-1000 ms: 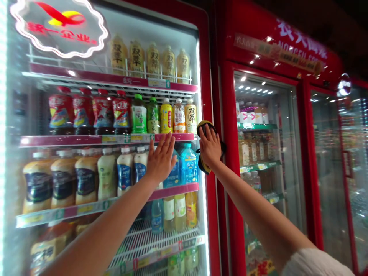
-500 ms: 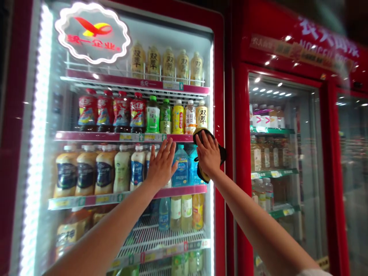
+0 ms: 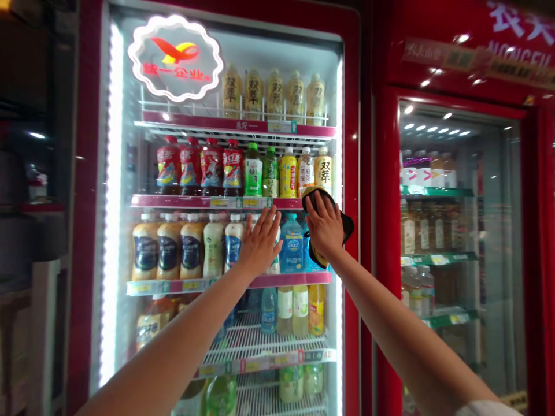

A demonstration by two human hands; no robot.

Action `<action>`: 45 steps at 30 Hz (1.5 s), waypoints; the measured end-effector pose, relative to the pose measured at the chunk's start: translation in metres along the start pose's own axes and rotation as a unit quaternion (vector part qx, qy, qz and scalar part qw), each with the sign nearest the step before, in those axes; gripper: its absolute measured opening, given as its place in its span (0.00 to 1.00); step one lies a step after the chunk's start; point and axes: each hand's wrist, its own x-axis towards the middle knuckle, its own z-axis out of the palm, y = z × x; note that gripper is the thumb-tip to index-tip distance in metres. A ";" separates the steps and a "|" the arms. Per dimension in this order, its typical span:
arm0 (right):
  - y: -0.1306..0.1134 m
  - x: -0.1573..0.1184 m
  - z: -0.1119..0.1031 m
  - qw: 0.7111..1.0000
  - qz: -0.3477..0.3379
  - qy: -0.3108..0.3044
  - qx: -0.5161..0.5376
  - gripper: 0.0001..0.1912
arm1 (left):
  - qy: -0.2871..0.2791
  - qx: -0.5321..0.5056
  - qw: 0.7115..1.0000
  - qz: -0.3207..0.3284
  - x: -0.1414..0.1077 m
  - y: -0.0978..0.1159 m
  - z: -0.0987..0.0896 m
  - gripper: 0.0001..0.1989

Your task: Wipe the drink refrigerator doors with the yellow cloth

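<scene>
My left hand (image 3: 261, 241) lies flat with spread fingers against the glass door (image 3: 191, 329) of a lit drinks fridge, in front of the bottles on the third shelf. My right hand (image 3: 326, 225) is stretched over a black and yellow cloth (image 3: 348, 227), pressing it to the glass near the door's right edge. Part of the cloth is hidden under the palm. Behind the glass, near the right fingertips, stands a pale yellow bottle (image 3: 323, 167); a blue bottle (image 3: 292, 245) shows between my hands.
Red frame (image 3: 366, 144) borders the door on the right. Beside it stands a second red fridge (image 3: 387, 219) with bottles on green-edged shelves (image 3: 437, 259). A glowing round sign (image 3: 176, 58) is at the door's upper left. Dark shapes (image 3: 30, 190) lie off to the left.
The view has shifted, so the fridge appears further right. My right hand and the cloth have moved slightly left on the glass; my left hand stays in about the same spot.
</scene>
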 end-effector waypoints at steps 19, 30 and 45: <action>-0.046 -0.034 0.004 0.992 -0.119 -0.048 0.011 0.26 | 0.005 -0.003 0.999 0.053 -0.033 -0.053 -0.007 0.41; -0.091 -0.002 0.016 1.000 0.013 0.015 0.006 0.27 | 0.000 0.002 0.999 0.041 -0.053 -0.092 -0.017 0.37; -0.139 0.022 0.019 1.000 0.005 0.015 0.018 0.27 | 0.006 0.004 1.000 0.017 -0.080 -0.133 -0.031 0.39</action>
